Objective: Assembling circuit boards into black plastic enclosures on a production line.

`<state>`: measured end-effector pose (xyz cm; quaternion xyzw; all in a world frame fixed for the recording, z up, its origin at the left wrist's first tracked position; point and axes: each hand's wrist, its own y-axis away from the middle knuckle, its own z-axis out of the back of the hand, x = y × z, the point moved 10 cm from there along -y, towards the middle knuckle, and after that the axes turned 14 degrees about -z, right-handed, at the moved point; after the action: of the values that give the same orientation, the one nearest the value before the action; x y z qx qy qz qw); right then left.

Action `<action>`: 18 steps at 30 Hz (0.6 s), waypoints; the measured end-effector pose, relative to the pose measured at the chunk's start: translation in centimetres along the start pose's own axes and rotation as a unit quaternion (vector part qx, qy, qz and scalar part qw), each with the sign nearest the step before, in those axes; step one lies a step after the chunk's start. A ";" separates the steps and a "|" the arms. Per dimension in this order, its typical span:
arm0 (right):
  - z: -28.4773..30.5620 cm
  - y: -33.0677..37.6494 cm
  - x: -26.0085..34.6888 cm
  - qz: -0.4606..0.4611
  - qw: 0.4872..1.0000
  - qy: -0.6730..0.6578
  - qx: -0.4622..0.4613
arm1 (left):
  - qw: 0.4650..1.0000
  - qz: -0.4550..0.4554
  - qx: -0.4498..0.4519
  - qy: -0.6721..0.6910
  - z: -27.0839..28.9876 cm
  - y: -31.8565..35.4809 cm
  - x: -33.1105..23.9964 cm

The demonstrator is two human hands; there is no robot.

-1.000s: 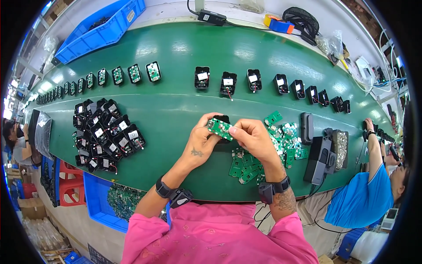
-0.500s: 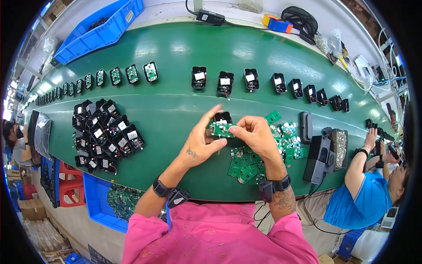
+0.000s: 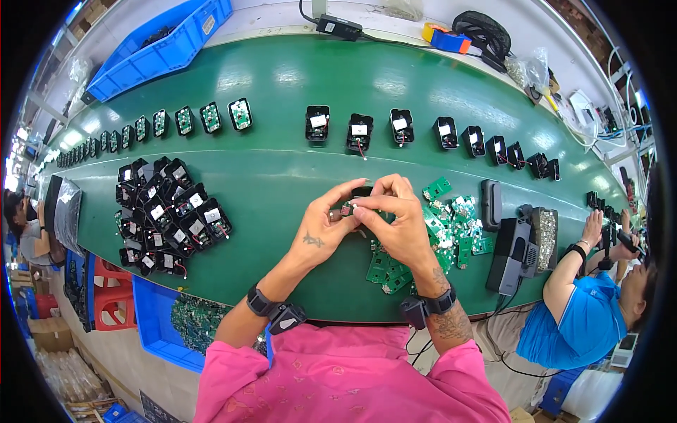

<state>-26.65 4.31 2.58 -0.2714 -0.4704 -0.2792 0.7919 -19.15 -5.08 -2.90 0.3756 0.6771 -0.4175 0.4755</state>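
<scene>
My left hand (image 3: 321, 229) curls round a small black plastic housing (image 3: 362, 191), whose upper edge shows between my fingers. My right hand (image 3: 398, 215) is closed, with thumb and forefinger pinched on a green circuit board (image 3: 346, 209) at the housing. Most of the board is hidden behind my fingers, so I cannot tell how it sits against the housing. Close beside my right hand lies a loose pile of green circuit boards (image 3: 441, 229) on the green table (image 3: 282, 169).
Black housings with white labels (image 3: 319, 121) stand in a row beyond my hands; board-fitted housings (image 3: 240, 114) continue it leftward. A heap of housings (image 3: 173, 211) lies left. Blue bins (image 3: 141, 70) stand back left and below the edge. A co-worker in blue (image 3: 575, 317) sits right.
My right hand has moved slightly left and closed in against my left hand. The circuit board has tilted and is now mostly covered by my fingers.
</scene>
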 end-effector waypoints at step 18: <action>0.2 0.9 1.7 0.052 0.996 0.008 -0.078 | 0.982 -0.124 -0.115 -0.079 1.7 0.4 -2.8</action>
<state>-25.48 4.80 4.00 -0.3543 -0.4263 -0.2759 0.7853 -17.49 -6.80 -0.68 0.1974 0.7223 -0.4213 0.5117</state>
